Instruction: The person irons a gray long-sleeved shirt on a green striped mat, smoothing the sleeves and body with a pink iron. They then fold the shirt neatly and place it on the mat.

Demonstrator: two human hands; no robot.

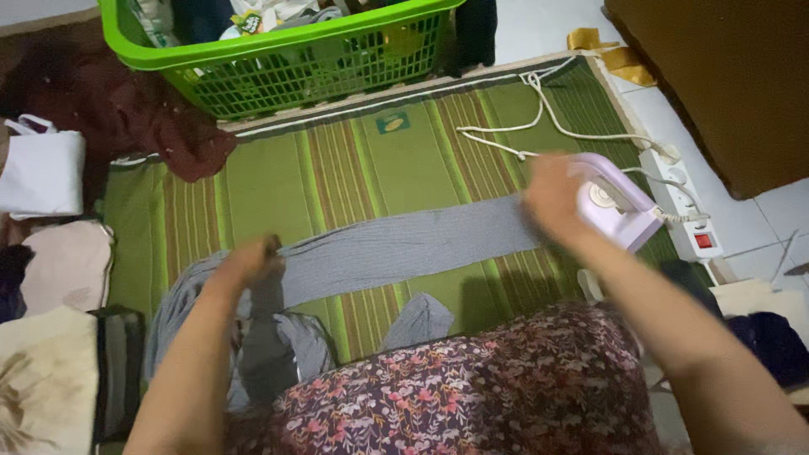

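A: Status on the hands?

B: Left hand (246, 259) has its grip pinched on the grey garment (396, 246), holding down the left part of the strip. Right hand (552, 198) is at the handle of the lilac iron (619, 211); motion blur, so I can't tell how tightly that grip is closed.

A: Where's the garment?

B: Stretched flat across the green striped mat (354, 160) on the floor, running left to right between both hands. The rest is bunched near the person's lap, against the floral skirt (472, 396).

A: Iron position?

B: At the strip's right end, on the mat edge. Its white cord (539, 118) loops over the mat to a white power strip (687, 215) on the tiles.

A: Surroundings?

B: Green laundry basket (286, 59) full of clothes at the far mat edge, dark red cloth (126, 109) beside it, folded pieces (50, 253) stacked left.
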